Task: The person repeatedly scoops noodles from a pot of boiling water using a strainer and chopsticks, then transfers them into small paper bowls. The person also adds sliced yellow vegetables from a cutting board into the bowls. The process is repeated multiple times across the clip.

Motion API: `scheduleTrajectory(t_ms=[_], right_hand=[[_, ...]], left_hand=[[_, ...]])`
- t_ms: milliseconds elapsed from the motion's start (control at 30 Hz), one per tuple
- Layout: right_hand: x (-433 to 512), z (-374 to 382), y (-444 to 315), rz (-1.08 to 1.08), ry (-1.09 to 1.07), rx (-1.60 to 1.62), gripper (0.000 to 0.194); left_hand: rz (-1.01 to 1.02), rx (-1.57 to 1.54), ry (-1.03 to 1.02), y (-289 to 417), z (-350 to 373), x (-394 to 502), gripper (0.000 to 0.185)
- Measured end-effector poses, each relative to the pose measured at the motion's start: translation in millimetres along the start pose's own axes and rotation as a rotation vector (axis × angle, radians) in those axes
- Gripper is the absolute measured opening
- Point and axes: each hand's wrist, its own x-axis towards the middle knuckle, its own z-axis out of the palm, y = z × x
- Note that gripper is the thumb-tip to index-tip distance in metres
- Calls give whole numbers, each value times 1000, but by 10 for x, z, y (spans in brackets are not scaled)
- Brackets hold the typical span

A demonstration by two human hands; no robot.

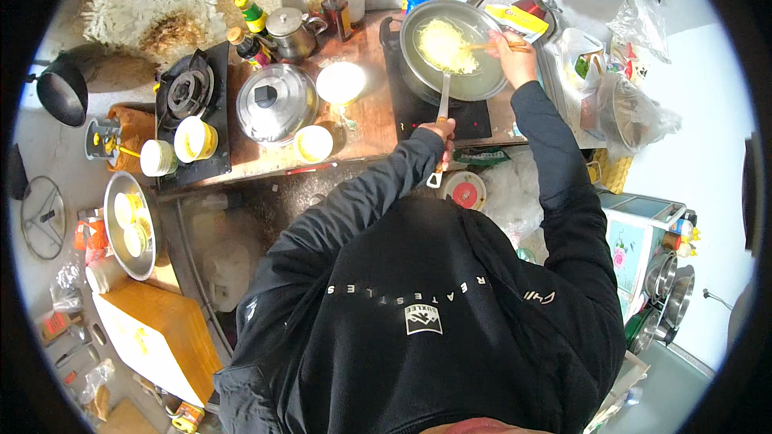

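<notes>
My left hand [445,138] is closed around the handle of a ladle or strainer [445,96], whose head is hidden beneath pale yellow shredded food [443,45]. The food lies over a large steel pan [416,72] of cloudy liquid. My right hand [512,57] holds wooden chopsticks [479,46], their tips at the right side of the shreds. Under the pan is a black induction cooktop [473,123] with small red lights.
Left of the cooktop stand a white bowl [341,82], a smaller cup [313,144], a lidded steel pot [277,102] and a gas burner [188,89]. Bottles [336,12] and a steel kettle [292,33] line the wall. Food packets [515,21] and plastic bags [630,114] sit at right.
</notes>
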Motion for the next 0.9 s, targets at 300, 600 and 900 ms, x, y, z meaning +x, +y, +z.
scheduleTrajectory(t_ms=[300, 600, 900], right_hand=[[-928, -450, -705, -548, -58, -778, 15], [-1535, -219, -714, -611, -67, -382, 12], [-1694, 85, -565, 596, -424, 400, 39]], left_hand=[[113, 26, -59, -160, 73, 170, 39], [307, 200, -63, -255, 205, 380, 46], [523, 157, -337, -441, 71, 792, 47]])
